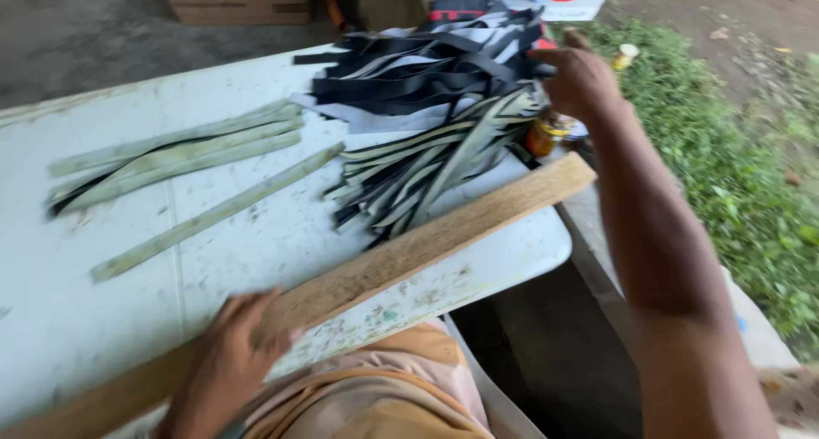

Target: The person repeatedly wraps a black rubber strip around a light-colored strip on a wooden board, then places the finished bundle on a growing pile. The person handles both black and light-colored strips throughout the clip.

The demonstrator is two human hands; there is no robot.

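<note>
Head view: left hand [229, 354] flat on wooden plank [409, 251], right hand [580, 79] half-curled, empty, over dark strips [426, 72]

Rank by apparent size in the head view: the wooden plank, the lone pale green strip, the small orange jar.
1. Wooden plank, largest.
2. Lone pale green strip, though it lies farther from the camera.
3. Small orange jar, smallest; partly hidden.

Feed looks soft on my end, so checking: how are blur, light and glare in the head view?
Head view: even daylight, no hard shadows, no glare on the white table. Motion blur smears the left hand on the wooden plank and the right hand near the dark strips; pale strips read clearly enough.
</note>
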